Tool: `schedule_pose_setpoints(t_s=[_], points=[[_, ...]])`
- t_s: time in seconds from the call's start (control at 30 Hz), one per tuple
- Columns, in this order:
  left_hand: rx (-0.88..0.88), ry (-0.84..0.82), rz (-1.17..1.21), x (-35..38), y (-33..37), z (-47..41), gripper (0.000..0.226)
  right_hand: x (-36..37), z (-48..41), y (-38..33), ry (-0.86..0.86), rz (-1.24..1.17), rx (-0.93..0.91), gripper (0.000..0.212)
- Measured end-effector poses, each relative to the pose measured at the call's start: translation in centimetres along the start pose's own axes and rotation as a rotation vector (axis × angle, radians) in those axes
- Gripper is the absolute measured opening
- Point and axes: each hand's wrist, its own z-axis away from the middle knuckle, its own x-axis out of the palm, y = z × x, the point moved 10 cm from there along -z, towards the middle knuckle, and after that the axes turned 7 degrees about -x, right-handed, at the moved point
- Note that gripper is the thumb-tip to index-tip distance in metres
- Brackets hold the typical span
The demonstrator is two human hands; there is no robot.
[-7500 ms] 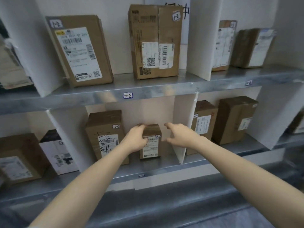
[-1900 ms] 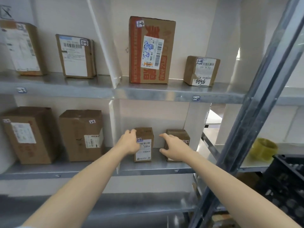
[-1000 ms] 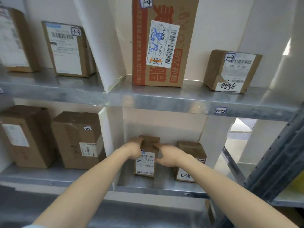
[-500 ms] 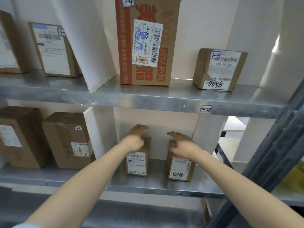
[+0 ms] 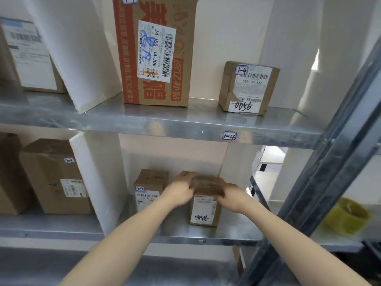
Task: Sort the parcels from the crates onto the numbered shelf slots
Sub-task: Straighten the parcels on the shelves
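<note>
Two steel shelves [image 5: 206, 120], white dividers [image 5: 82, 48], hands [image 5: 181, 191] [image 5: 232, 197] gripping small parcel [image 5: 204, 211]

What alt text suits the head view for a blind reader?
The left hand and right hand grip a cardboard parcel on the lower shelf, beside another tagged 2-4. Above stand a tall orange-printed box and a small parcel tagged 1-4.

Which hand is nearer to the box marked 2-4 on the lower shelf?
Left. The left hand grips the neighbouring handwritten-label box just right of the 2-4 box; the right hand holds that box's far side.
</note>
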Motion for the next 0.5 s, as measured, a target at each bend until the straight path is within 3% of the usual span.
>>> schedule_pose_setpoints(t_s=[0.13, 0.23, 0.5], points=[[-0.105, -0.081, -0.024, 2.0, -1.1, -0.6, 0.053, 0.5, 0.1, 0.5, -0.008, -0.035, -0.023, 0.061], [-0.152, -0.136, -0.044, 3.3, -0.9, -0.7, 0.046, 0.7, -0.1, 0.8, -0.012, -0.066, -0.043, 0.06], [-0.182, -0.077, -0.042, 3.3, 0.2, -0.4, 0.031, 0.3, -0.5, 1.0, 0.007, -0.074, -0.073, 0.059]])
